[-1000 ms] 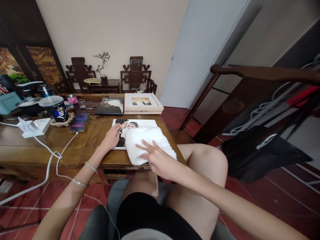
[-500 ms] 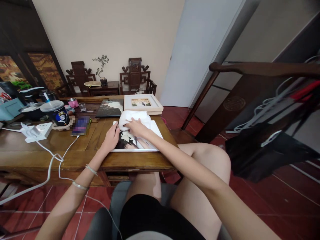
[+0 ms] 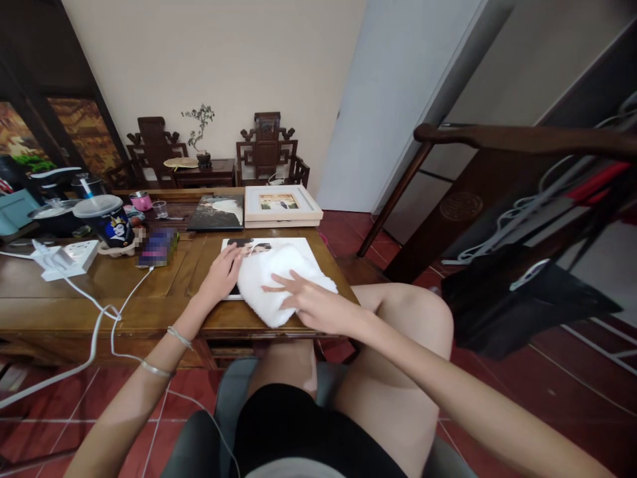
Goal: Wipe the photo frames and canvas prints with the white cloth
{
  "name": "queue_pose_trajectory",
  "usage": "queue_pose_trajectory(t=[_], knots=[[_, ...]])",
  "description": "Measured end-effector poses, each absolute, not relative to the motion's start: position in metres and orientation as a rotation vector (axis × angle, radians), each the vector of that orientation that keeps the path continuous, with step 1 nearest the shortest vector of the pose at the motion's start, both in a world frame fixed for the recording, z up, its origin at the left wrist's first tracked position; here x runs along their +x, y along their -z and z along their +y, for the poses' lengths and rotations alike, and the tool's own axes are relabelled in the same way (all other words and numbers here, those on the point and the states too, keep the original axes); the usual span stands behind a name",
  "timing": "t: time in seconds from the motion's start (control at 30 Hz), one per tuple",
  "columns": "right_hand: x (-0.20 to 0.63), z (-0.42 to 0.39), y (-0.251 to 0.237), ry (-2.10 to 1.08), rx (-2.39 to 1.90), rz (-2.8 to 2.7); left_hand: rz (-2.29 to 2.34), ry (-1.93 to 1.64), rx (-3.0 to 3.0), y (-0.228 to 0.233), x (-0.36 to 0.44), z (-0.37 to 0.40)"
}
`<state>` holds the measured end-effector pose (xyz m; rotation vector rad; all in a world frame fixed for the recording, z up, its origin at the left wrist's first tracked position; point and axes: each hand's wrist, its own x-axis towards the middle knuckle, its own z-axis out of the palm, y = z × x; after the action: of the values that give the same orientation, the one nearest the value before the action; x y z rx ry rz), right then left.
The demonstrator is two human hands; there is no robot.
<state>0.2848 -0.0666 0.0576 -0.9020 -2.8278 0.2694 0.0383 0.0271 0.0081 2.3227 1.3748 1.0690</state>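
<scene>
Both hands work the photo print (image 3: 249, 244): our right hand (image 3: 311, 304), fingers flat, has dragged the white towel (image 3: 273, 275) back to the near edge; our left hand (image 3: 221, 272), fingers flat, pins it

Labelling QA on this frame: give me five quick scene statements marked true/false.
1. The right hand lies flat on a fluffy white towel. True.
2. The towel covers part of a flat white-bordered photo print on the brown wooden table. True.
3. The left hand grips the dark lidded drink cup. False: it rests at the print's left edge; the cup stands apart, far left.
4. The cream wooden picture frame stands upright. False: it lies flat.
5. A white power strip sits on the table. True.
</scene>
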Motion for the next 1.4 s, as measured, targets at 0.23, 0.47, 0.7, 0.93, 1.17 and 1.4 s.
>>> queue_pose_trajectory(t=[0.23, 0.47, 0.7, 0.93, 1.17, 1.4], knots=[[0.303, -0.01, -0.055, -0.252, -1.291, -2.616, 1.437, -0.847, 2.387, -0.002, 0.037, 0.032], [0.227, 0.061, -0.064, -0.202, -1.511, -2.509, 1.415, -0.878, 2.42, -0.004, 0.036, 0.03], [0.181, 0.066, -0.068, -0.167, -1.35, -2.601, 1.429, -0.851, 2.464, -0.009, 0.036, 0.029], [0.255, 0.058, -0.053, -0.162, -1.401, -2.496, 1.409, -0.894, 2.422, -0.003, 0.037, 0.03], [0.321, 0.043, -0.036, -0.023, -1.595, -2.462, 1.427, -0.879, 2.412, -0.003, 0.035, 0.03], [0.322, -0.051, -0.048, -0.142, -1.381, -2.653, 1.469, -0.924, 2.406, -0.003, 0.036, 0.029]])
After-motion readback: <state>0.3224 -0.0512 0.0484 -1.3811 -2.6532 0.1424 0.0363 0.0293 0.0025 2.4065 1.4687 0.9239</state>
